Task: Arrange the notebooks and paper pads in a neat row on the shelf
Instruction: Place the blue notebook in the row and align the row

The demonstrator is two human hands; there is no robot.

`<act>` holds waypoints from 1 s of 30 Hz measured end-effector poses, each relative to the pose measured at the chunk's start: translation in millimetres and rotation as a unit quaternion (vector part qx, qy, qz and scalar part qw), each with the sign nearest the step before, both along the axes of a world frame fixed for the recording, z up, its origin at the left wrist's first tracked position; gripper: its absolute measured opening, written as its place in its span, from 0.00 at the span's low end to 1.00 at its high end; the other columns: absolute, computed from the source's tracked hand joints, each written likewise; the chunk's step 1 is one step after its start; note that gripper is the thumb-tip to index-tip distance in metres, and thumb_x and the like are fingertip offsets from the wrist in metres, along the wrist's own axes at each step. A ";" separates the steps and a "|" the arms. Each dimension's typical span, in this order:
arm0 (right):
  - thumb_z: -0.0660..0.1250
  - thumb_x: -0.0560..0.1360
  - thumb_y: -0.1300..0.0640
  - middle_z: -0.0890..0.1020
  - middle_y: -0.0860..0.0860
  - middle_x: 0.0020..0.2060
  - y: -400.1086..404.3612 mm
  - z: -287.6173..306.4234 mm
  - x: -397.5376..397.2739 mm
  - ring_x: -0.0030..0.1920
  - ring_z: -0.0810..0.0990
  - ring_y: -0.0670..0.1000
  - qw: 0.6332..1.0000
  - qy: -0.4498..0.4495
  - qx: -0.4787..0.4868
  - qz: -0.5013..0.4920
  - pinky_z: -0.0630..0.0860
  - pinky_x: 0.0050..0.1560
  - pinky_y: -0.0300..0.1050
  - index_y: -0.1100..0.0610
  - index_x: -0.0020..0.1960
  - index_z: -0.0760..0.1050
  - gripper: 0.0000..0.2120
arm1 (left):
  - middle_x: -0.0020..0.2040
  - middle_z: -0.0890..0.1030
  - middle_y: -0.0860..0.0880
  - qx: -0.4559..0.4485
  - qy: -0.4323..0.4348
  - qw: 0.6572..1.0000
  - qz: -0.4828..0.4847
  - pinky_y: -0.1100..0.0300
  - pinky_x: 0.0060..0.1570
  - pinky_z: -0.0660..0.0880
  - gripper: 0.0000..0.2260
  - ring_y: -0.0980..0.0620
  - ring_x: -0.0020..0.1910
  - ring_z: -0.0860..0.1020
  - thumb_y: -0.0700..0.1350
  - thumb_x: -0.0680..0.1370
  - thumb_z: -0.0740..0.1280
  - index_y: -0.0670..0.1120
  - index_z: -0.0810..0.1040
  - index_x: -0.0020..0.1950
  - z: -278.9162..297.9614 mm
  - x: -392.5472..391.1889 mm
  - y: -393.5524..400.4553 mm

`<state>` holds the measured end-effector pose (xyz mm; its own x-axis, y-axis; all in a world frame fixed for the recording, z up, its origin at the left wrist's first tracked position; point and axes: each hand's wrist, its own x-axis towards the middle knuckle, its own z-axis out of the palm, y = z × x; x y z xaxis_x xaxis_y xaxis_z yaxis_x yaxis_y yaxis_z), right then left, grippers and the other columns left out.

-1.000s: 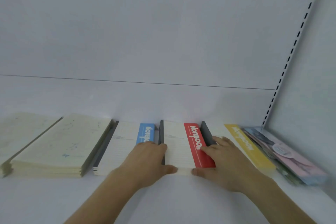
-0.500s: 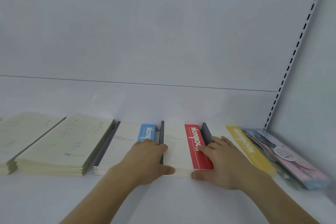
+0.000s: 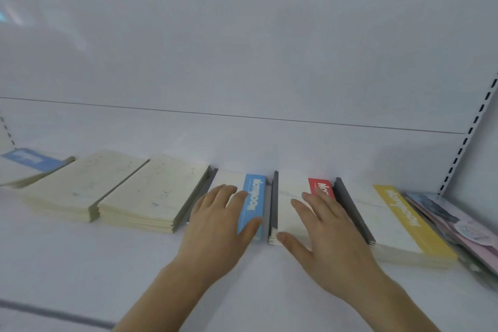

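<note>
The left hand [image 3: 215, 226] lay flat on the blue-banded notebook stack [image 3: 253, 197], fingers straight and spread, its thumb reaching along the blue strip near the stack's front edge; it pressed down and gripped nothing. The right hand [image 3: 323, 229] lay likewise flat on the red-banded notebook stack [image 3: 291, 191], fingers extended toward the back of the shelf [image 3: 80, 264], the thumb at the stack's front left corner, nothing pinched or clasped. The two stacks sat side by side near the middle of the shelf, close to its back wall, with a narrow gap and a dark grey spine between them. Left of the blue-banded stack were two piles of cream paper pads [image 3: 151, 197] just beside each other, and farther toward the left end lay a pad with a blue cover [image 3: 29, 160]. Right of the red-banded stack, beyond another grey spine, lay the yellow-banded notebook stack [image 3: 398, 226], angled a little off the row, and at the right end, by the slotted upright [image 3: 469, 135], leaned a slanted batch of pink and grey notebooks [image 3: 458, 226], partly cut off by the frame edge.
</note>
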<state>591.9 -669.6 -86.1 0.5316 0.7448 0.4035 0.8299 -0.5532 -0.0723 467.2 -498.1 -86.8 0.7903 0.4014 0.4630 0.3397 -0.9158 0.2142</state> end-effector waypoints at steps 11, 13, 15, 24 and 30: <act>0.34 0.70 0.27 0.53 0.46 0.78 106.7 5.6 -130.5 0.77 0.44 0.49 0.996 0.034 -0.018 0.084 0.43 0.75 0.45 0.48 0.78 0.50 0.43 | 0.65 0.78 0.50 0.012 -0.059 0.995 0.080 0.50 0.65 0.72 0.20 0.47 0.66 0.75 0.57 0.79 0.64 0.48 0.77 0.66 6.2 -144.8 87.1; 0.35 0.71 0.28 0.55 0.47 0.77 136.4 8.6 -162.7 0.77 0.45 0.49 0.995 0.035 -0.013 0.097 0.44 0.75 0.45 0.48 0.78 0.52 0.41 | 0.63 0.79 0.50 0.015 -0.063 0.993 0.095 0.50 0.64 0.73 0.18 0.47 0.64 0.76 0.55 0.78 0.66 0.47 0.78 0.64 8.4 -181.1 114.2; 0.36 0.72 0.28 0.56 0.47 0.77 167.6 9.3 -194.8 0.77 0.45 0.49 0.993 0.031 -0.013 0.109 0.44 0.75 0.45 0.48 0.78 0.53 0.41 | 0.61 0.80 0.49 0.019 -0.064 0.991 0.118 0.50 0.62 0.74 0.17 0.46 0.63 0.77 0.53 0.77 0.68 0.47 0.79 0.63 11.5 -216.5 141.6; 0.35 0.73 0.30 0.54 0.49 0.77 298.4 6.7 -307.1 0.77 0.44 0.51 0.989 0.045 -0.021 0.143 0.45 0.77 0.47 0.52 0.78 0.52 0.41 | 0.76 0.67 0.52 -0.008 0.012 0.983 0.186 0.53 0.74 0.59 0.26 0.50 0.76 0.61 0.60 0.82 0.55 0.51 0.64 0.77 4.6 -335.9 249.3; 0.38 0.76 0.33 0.55 0.52 0.77 386.4 8.2 -323.7 0.77 0.47 0.53 0.987 0.021 -0.040 0.154 0.46 0.77 0.48 0.53 0.78 0.52 0.37 | 0.76 0.66 0.54 -0.027 0.030 0.979 0.202 0.55 0.75 0.59 0.27 0.52 0.76 0.61 0.62 0.82 0.53 0.53 0.60 0.78 0.4 -353.7 326.2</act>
<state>268.2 -283.2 -77.8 0.2906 0.9017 0.3201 0.9566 -0.2811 -0.0768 113.6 -171.8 -86.4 0.5873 0.7091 0.3903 0.6847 -0.6924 0.2276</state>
